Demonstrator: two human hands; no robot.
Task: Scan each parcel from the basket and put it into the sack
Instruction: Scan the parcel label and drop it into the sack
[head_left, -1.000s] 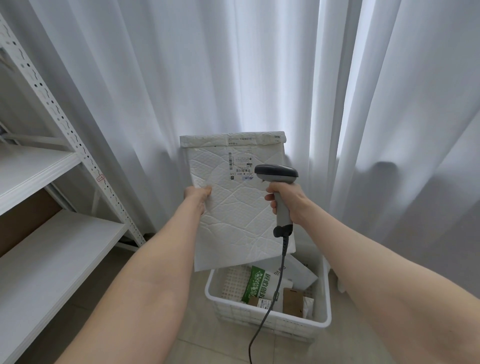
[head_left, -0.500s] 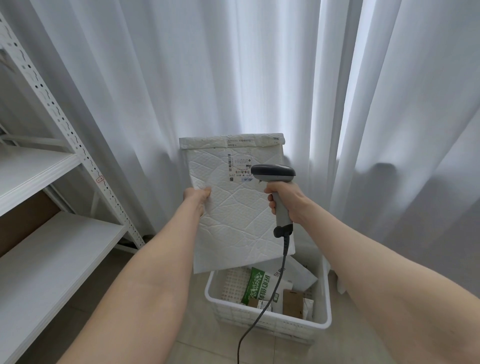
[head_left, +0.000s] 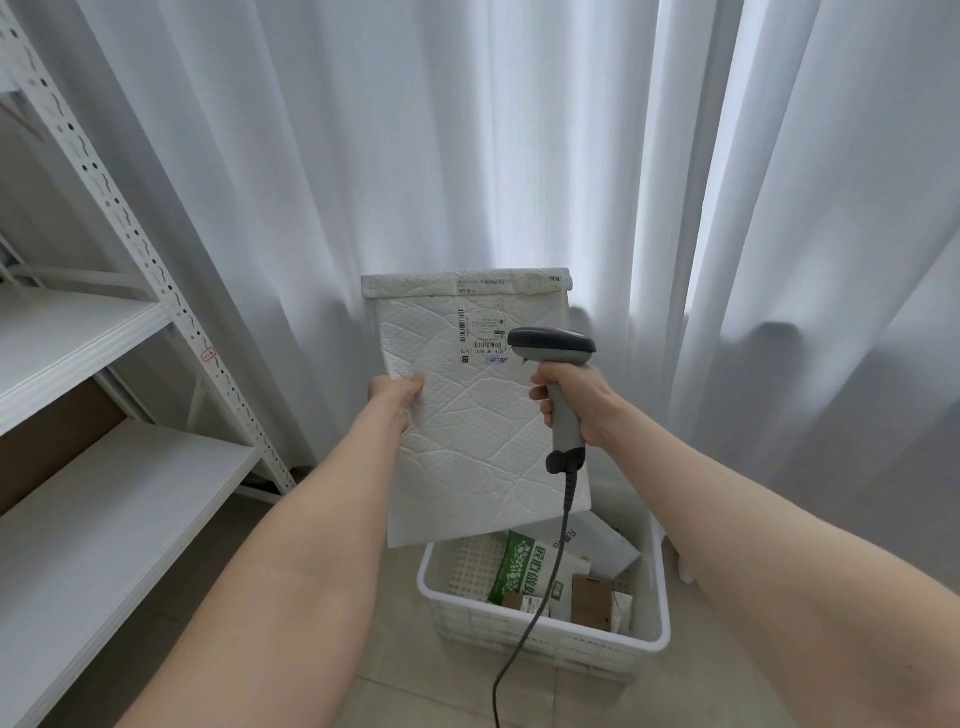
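A white padded mailer parcel (head_left: 467, 441) was held upright in front of a pale, pleated curtain (head_left: 467, 130), above and slightly left of a white plastic basket (head_left: 545, 631) that stood on the tiled floor (head_left: 405, 691). The parcel was gripped at its left edge by the left hand (head_left: 397, 397), with the thumb pressed on the front face; the fingers were hidden behind the mailer. A printed shipping label (head_left: 483, 335) with barcodes was stuck near the top of the parcel, under the folded flap.

A grey handheld scanner (head_left: 553, 348) was held by the right hand (head_left: 576, 400), whose fingers were wrapped firmly round the handle. The dark head of the scanner was placed just right of the label and in front of the parcel's upper right part; whether it touched the mailer could not be told. A grey cable (head_left: 540, 613) was seen hanging from the base of the handle, down across the basket and out of the lower edge of the view.

Inside the basket, more parcels were piled: a packet with green print (head_left: 522, 566), a white parcel (head_left: 597, 540) leaned toward the far right corner, and a small brown box (head_left: 589, 603) near the front. White metal shelving (head_left: 104, 467) was seen at the left.
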